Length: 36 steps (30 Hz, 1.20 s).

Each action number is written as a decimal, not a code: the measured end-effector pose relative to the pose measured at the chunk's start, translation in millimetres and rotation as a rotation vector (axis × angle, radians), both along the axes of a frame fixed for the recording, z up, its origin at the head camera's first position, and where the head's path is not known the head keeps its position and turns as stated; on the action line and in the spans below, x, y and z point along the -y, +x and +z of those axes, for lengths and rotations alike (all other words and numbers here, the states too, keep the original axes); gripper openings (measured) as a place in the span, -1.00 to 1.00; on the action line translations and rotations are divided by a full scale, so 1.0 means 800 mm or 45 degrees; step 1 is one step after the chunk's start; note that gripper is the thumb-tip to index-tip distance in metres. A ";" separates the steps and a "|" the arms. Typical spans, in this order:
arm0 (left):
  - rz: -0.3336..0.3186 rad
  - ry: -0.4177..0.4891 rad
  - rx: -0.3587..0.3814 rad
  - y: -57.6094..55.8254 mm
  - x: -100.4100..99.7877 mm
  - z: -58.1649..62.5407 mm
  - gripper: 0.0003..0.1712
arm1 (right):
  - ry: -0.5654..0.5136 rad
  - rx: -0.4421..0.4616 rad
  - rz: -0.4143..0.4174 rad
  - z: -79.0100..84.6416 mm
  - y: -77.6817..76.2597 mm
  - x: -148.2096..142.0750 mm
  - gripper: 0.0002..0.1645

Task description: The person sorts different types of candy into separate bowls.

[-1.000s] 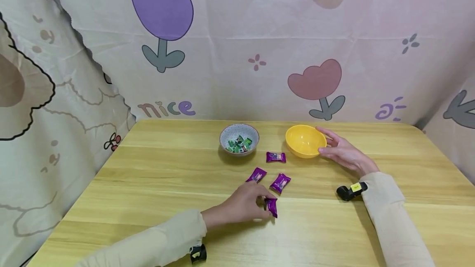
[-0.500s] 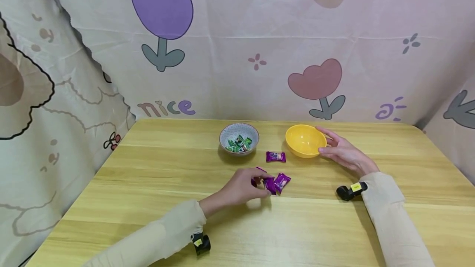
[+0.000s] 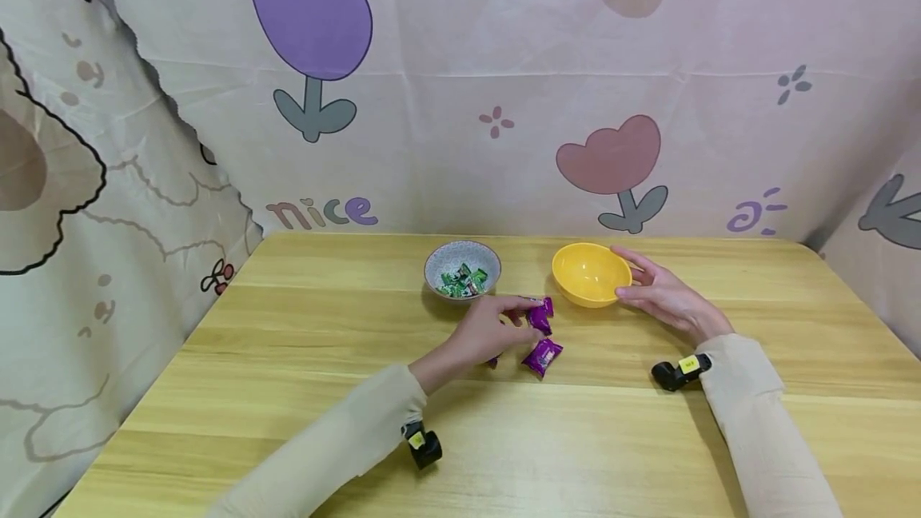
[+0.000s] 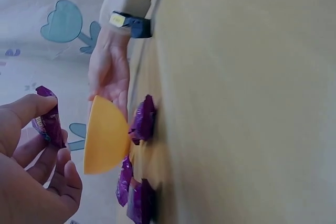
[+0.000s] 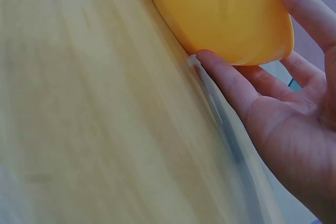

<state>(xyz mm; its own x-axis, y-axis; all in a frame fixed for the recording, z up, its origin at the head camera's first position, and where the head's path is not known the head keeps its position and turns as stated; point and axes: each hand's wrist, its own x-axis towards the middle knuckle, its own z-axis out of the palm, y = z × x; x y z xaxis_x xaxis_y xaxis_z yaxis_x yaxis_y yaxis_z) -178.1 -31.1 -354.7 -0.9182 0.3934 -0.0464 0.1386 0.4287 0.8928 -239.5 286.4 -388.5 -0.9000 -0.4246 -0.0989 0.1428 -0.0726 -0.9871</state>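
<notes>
My left hand (image 3: 485, 334) pinches a purple-wrapped candy (image 4: 50, 121) between thumb and fingers, raised off the table in the left wrist view. In the head view this candy partly covers another purple candy (image 3: 549, 304) behind it. One more purple candy (image 3: 543, 357) lies just in front of the hand, and a further candy (image 3: 492, 361) is mostly hidden under it. My right hand (image 3: 672, 298) holds the side of a yellow bowl (image 3: 592, 274), thumb and fingers spread round its wall. The bowl's inside looks bare.
A grey patterned bowl (image 3: 463, 258) with several green-wrapped candies stands left of the yellow bowl, just behind my left hand. The wooden table (image 3: 288, 358) ends at a printed cloth (image 3: 446, 86) along the back.
My left hand has carried the pinched candy away from me over the table, past the other candies, towards the yellow bowl. My right hand and both bowls stay in place.
</notes>
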 end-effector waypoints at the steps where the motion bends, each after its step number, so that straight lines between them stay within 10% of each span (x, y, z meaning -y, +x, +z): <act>1: 0.008 0.007 0.004 -0.004 -0.005 0.000 -0.48 | 0.001 -0.001 -0.001 0.000 0.000 -0.001 0.08; 25: 0.322 0.103 -0.094 -0.079 -0.133 0.006 -0.52 | 0.074 -0.006 0.008 -0.003 -0.005 -0.002 0.05; 36: 0.254 0.119 -0.117 -0.080 -0.152 0.010 -0.54 | 0.041 -0.011 0.024 -0.001 -0.005 -0.002 0.02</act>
<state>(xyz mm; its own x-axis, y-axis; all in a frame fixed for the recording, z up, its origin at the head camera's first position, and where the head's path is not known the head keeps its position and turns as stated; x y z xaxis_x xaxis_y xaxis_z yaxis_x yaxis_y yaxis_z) -242.2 90.4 -346.7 -0.9769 0.2023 0.0690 0.1417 0.3715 0.9176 -243.9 288.0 -389.4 -0.8927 -0.4383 -0.1052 0.1355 -0.0384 -0.9900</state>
